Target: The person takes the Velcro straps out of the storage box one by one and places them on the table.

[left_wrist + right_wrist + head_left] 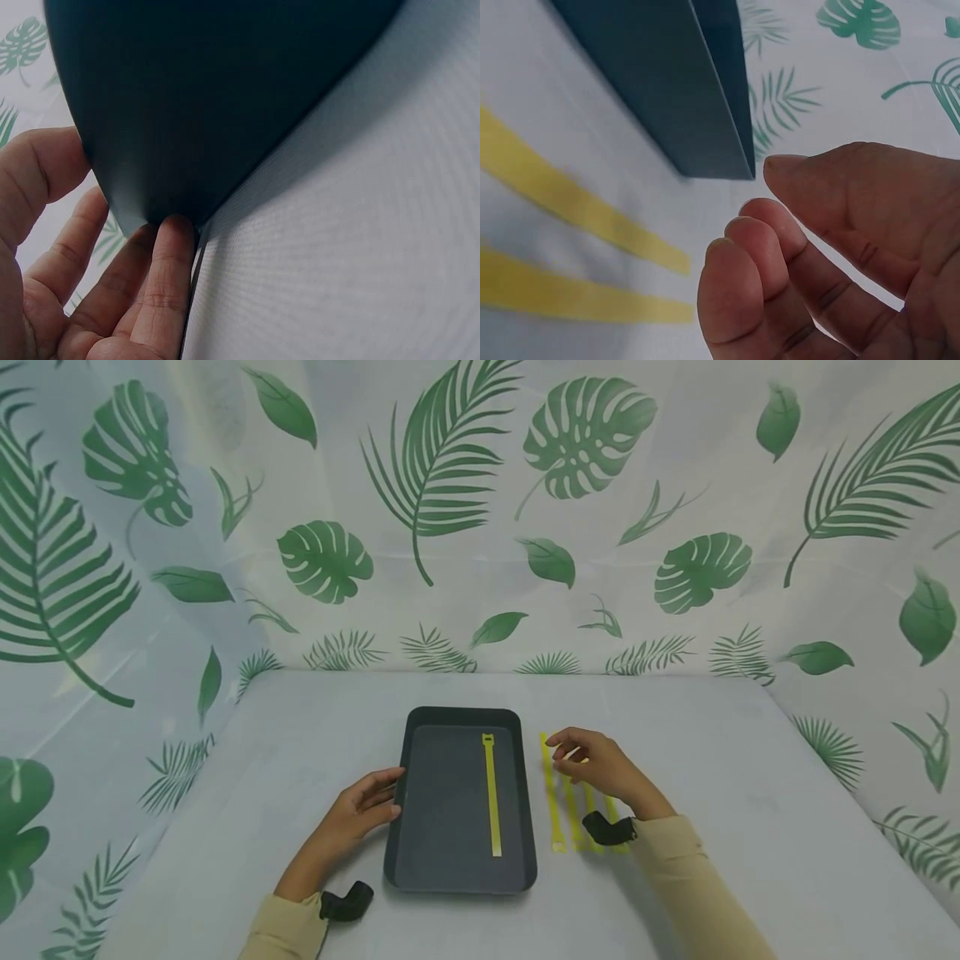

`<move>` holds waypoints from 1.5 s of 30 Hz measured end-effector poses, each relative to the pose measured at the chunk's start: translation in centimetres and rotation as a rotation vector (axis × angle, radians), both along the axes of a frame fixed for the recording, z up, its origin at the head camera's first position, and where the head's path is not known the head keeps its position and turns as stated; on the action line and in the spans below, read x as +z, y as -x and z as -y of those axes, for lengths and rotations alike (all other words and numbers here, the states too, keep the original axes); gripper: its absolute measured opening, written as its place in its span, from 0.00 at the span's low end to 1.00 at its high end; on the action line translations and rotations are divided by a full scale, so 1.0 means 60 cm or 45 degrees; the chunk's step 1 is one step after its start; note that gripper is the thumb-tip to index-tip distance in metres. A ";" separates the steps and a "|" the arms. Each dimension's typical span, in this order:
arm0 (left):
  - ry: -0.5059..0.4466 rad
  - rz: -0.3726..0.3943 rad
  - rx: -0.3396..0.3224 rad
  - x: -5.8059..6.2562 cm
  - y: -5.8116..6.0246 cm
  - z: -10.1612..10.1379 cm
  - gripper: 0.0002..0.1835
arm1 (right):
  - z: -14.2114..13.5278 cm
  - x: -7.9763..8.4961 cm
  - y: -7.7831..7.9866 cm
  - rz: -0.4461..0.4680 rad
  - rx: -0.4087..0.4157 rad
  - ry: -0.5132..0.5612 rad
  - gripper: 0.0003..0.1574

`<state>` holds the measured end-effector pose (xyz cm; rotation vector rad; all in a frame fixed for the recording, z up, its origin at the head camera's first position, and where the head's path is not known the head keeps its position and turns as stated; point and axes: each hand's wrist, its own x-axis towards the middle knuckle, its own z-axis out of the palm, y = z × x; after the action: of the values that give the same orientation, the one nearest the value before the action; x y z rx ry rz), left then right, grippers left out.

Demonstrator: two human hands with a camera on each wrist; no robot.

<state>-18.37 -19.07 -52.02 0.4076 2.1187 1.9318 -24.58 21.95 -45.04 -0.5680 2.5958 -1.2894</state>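
A dark grey rectangular tray (438, 810) lies on the white table. Inside it, toward the right wall, is one yellow strap (492, 797) with a slotted head at the far end. My left hand (356, 807) rests against the tray's left side. In the left wrist view its fingertips touch the tray wall (202, 97), the thumb near the rim. My right hand (597, 766) hovers over several yellow straps (556, 814) laid side by side right of the tray. Its fingers are loosely bent, with nothing between thumb and fingertips in the right wrist view, where two strap ends (577, 196) show below.
A white cloth with green leaf prints (465, 610) hangs behind the table and along both sides. Black wrist cameras, left (347, 902) and right (607, 828), sit at the cuffs. White table surface (750, 827) extends to the right of the straps.
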 end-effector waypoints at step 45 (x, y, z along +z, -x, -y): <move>-0.040 0.002 0.003 -0.008 0.003 0.002 0.34 | 0.145 0.006 0.049 -0.023 0.371 -0.112 0.14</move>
<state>-18.58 -19.19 -52.52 0.4104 2.0909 1.9686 -27.51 13.23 -44.66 -0.9052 2.4533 -1.0763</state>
